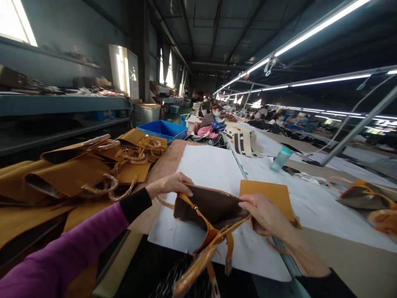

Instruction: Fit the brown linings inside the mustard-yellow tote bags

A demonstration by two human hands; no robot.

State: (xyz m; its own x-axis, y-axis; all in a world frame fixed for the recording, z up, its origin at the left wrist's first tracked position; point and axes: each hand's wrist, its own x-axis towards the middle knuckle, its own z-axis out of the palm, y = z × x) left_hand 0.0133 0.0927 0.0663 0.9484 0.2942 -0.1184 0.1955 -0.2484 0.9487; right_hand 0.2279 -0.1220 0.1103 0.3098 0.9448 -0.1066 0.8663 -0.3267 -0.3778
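Observation:
A tan handbag (214,207) with a dark brown lining is held up over the white sheet (211,165), its mouth spread wide toward me. My left hand (173,184) pinches the bag's left rim, thumb on the inside. On the opposite rim my right hand (260,211) has its thumb over the edge, with the other fingers hidden beneath. A wrapped handle (195,269) and narrow straps dangle from the near side of the bag. Just behind my right hand lies a flat mustard-yellow panel (266,196).
Several tan bags (68,174) with wrapped handles are piled at left. Behind them stands a blue bin (163,129). A teal bottle (281,159) and another bag (369,196) rest on the right-hand table. A person (209,116) sits farther back. A slanted metal post (359,126) rises at right.

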